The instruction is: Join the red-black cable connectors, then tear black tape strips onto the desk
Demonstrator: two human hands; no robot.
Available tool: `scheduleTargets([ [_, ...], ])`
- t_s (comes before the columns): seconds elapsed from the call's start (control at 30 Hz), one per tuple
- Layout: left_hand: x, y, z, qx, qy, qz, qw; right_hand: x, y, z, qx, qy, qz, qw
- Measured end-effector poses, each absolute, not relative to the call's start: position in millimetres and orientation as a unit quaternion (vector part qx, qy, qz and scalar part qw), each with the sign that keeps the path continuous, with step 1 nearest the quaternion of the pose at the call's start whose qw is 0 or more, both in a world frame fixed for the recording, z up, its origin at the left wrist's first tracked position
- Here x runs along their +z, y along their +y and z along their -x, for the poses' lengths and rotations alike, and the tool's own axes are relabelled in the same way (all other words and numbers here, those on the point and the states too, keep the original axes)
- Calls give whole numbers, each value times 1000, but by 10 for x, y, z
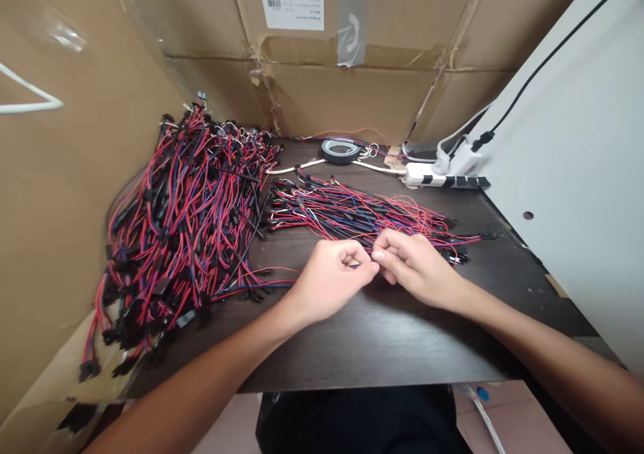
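My left hand [332, 276] is closed in a pinch above the front of the dark table. A red and blue wire harness [276, 283] runs in from the left and passes beneath this hand; a small dark piece of it shows inside the curled fingers. Touching it fingertip to fingertip, my right hand [420, 269] is also pinched closed. What lies between the right fingertips is hidden. Just behind both hands, a flat bundle of wire harnesses [347, 206] with black sleeves and connectors lies across the table.
A tall heap of similar harnesses [186, 219] fills the left side. Behind stand a roll of black tape [341, 151] and a white power strip [443, 174] with plugs. Cardboard [352, 98] walls the back and left; a white panel [578, 139] bounds the right.
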State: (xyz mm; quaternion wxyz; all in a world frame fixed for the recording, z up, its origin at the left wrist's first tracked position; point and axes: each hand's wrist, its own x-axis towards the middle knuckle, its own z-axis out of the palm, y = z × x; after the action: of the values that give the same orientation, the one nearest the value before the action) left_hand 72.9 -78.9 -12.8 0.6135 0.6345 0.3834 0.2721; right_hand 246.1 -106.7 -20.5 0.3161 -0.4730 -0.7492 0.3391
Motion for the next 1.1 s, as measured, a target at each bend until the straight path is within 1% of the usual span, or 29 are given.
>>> scheduleTargets([
  [0.07, -147, -798, -739, 285, 384, -632, 610, -211, -1059, -2456, 372, -730, 483, 310],
  [0.13, -160, -799, -746, 297, 380, -623, 616, -225, -1054, -2462, 370, -721, 494, 316],
  [0.3, -179, -766, -749, 309, 405, -565, 649, -233, -1076, -2483, 318, -732, 473, 373],
  [0.5, -165, -740, -741, 298, 428, -519, 677, -210, -1068, -2477, 161, -820, 394, 384],
  [0.63, -137, -728, -736, 284, 423, -511, 692, -248, -1043, -2491, 140, -832, 367, 392],
  [0.8, -105, -701, -710, 227, 423, -476, 737, -271, -1045, -2505, 135, -837, 362, 388],
  [0.87, -109, -697, -696, 232, 420, -512, 712, -268, -1043, -2507, 149, -838, 370, 373],
  [1.03, -129, -728, -670, 289, 424, -683, 521, -232, -1036, -2521, 191, -835, 389, 339],
  [1.1, -126, -744, -660, 287, 414, -707, 496, -202, -1035, -2525, 220, -832, 394, 323],
])
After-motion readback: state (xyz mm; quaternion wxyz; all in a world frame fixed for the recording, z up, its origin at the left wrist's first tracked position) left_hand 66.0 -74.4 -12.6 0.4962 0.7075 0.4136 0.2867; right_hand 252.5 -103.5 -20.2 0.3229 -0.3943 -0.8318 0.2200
